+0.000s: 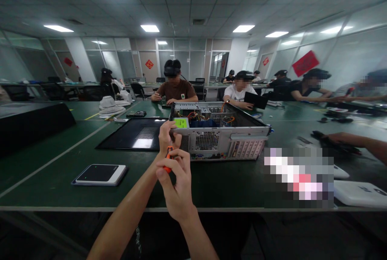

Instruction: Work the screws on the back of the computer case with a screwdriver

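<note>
An open desktop computer case (223,131) lies on its side in front of me, its rear panel with vents and expansion slots facing me. Cables and a box with a bright green label (181,123) show inside. At the case's rear left corner, my left hand (167,135) is closed round the edge, with part of its grip hidden. My right hand (178,179) pinches an orange-handled screwdriver (169,159) between thumb and fingers. The screwdriver points up toward the case corner beside my left hand; its tip is too small to make out.
A black side panel (133,134) lies left of the case. Nearer me is a flat white device with a dark top (101,173); a white fan (111,109) stands behind. At right are a white plastic item (359,193) and another person's hand (337,138). Several people sit across the table.
</note>
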